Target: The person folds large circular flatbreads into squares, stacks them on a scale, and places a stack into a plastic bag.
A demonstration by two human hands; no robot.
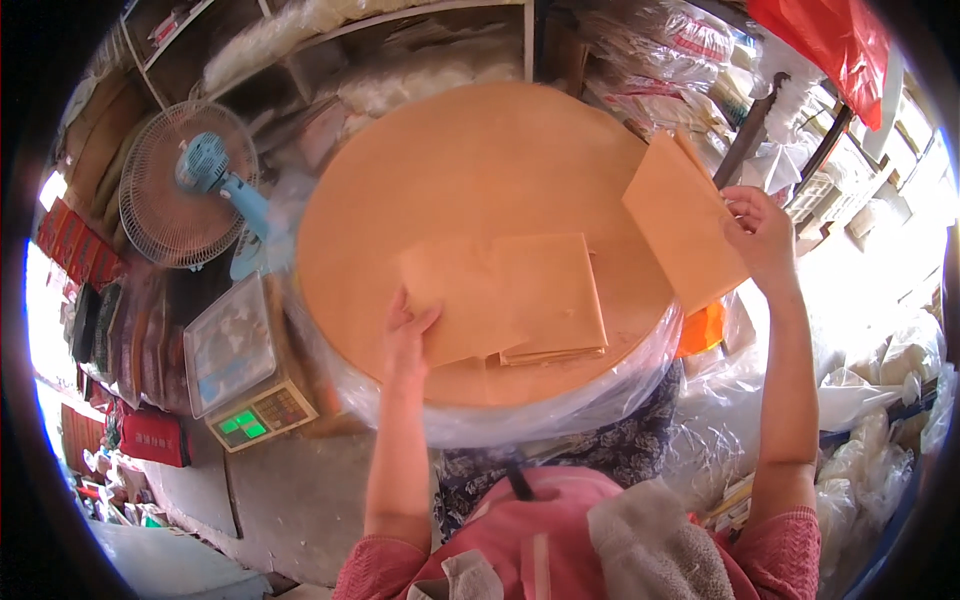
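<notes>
My left hand [409,330] grips the left edge of a flat piece of brown paper [457,292], thumb on top. The right end of this paper meets a small stack of folded brown paper [555,292] on the round wooden tabletop [487,165]. Out past the right rim of the table, my right hand [761,232] pinches the edge of some folded brown paper [682,225], which is tilted and lifted above the tabletop. Whether these are envelopes, bags or plain folded sheets I cannot tell.
Clear plastic film [525,427] hangs around the table's near edge. To the left stand a digital scale [262,412] with a clear tray [232,345] and a blue fan [206,165]. Plastic-wrapped goods [660,45] are piled behind. An orange item [701,330] sits below my right hand.
</notes>
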